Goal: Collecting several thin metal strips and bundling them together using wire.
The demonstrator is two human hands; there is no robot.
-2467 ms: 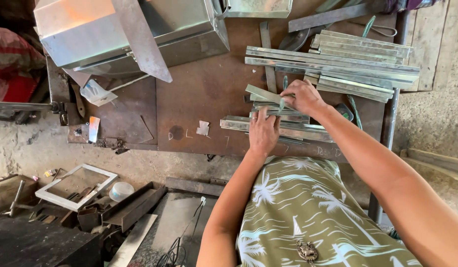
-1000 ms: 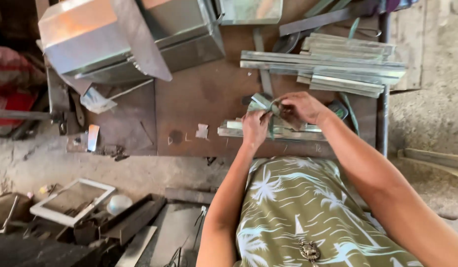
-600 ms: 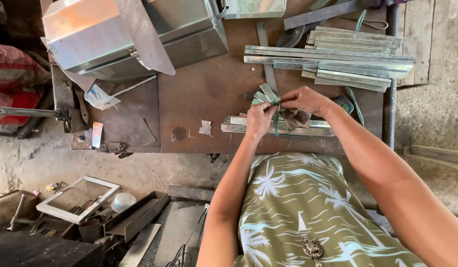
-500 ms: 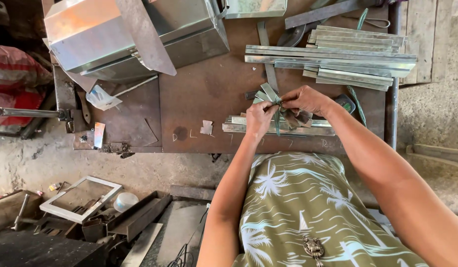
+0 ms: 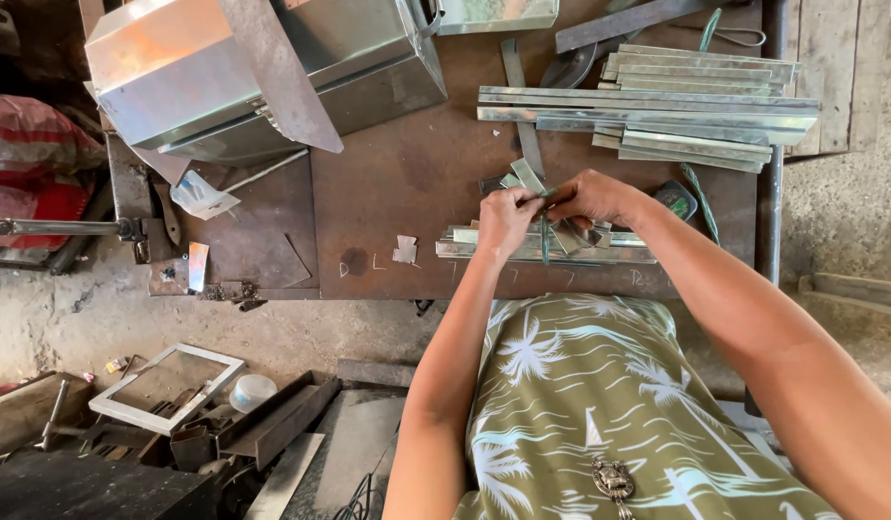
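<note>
Both your hands meet over the brown workbench (image 5: 407, 183); your left hand (image 5: 506, 220) and right hand (image 5: 590, 197) pinch one short bent metal strip (image 5: 528, 177) above the near strip pile (image 5: 561, 246); longer strips (image 5: 676, 106) lie beyond.

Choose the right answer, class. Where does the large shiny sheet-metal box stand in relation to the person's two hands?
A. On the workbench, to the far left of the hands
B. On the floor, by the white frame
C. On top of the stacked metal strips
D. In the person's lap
A: the sheet-metal box stands on the brown workbench, up and left of the left hand and right hand.
</note>
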